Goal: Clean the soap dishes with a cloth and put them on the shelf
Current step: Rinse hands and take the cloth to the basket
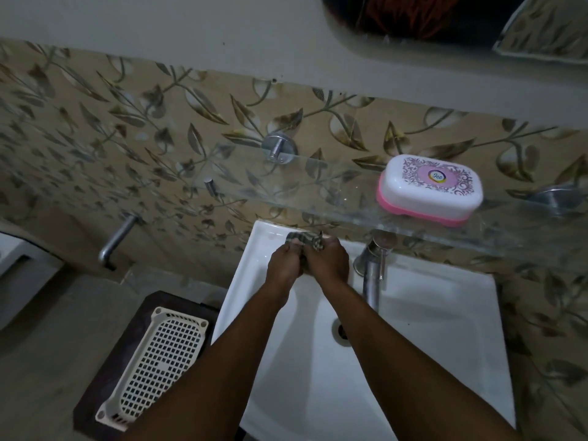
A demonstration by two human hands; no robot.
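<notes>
Your left hand and right hand are pressed together over the back of the white sink, both closed around a bunched, patterned cloth that pokes out past your fingers. The chrome tap stands just to the right of your right hand. Above, on the glass shelf, a closed white soap dish with a pink base sits toward the right end. Down on the floor to the left of the sink, a cream perforated basket lies on a dark mat
</notes>
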